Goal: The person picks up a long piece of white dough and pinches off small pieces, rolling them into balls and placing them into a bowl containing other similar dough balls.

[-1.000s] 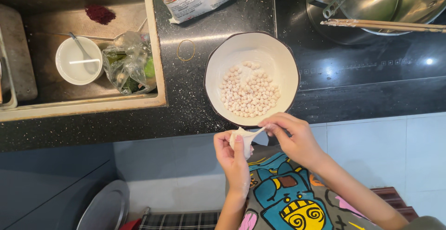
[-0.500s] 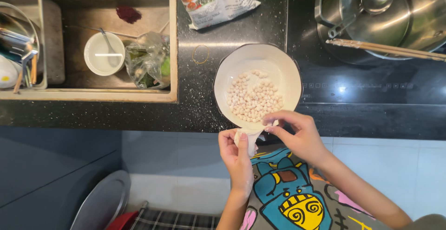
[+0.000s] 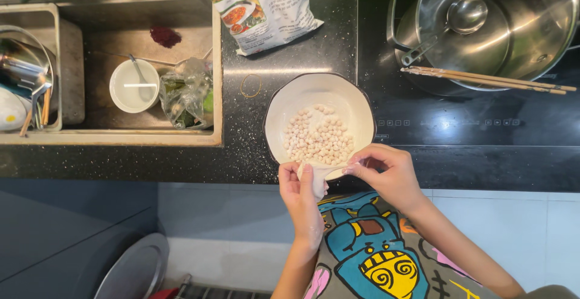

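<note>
**Now both hands pinch the small white pouch at the bowl's near rim**

Now we see our left hand (image 3: 300, 193) and right hand (image 3: 386, 172) meeting at the near edge of the round white ceramic bowl (image 3: 290, 109), which sits on the black speckled stone bench (image 3: 241, 160). Between them hangs a small pale, soft pouch or wrapper (image 3: 318, 177); its material we cannot tell. Each hand's grip is closed to a fingertip pinch on the pouch's upper edge, left fingers on its left side, right fingers on its right, so its mouth lies just against the rim.

Compared with a second ago, the pouch sits closer in to the rim and the hands are drawn tighter together; much of the apparent shift is the head camera moving. The heap of small pale round pieces (image 3: 319, 140) in the bowl looks about the same size as before, so we judge that little or nothing has passed between pouch and bowl yet. Whether the pouch holds anything we cannot see.

Around this, a printed food packet (image 3: 266, 9) lies beyond the bowl, a rubber band (image 3: 252, 85) just beside it. A steel pot (image 3: 501, 24) with wooden chopsticks (image 3: 483, 78) across it stands to the right, and the sink (image 3: 214, 81) to the left holds a small white cup (image 3: 134, 86) and a bag of greens (image 3: 186, 93).
</note>
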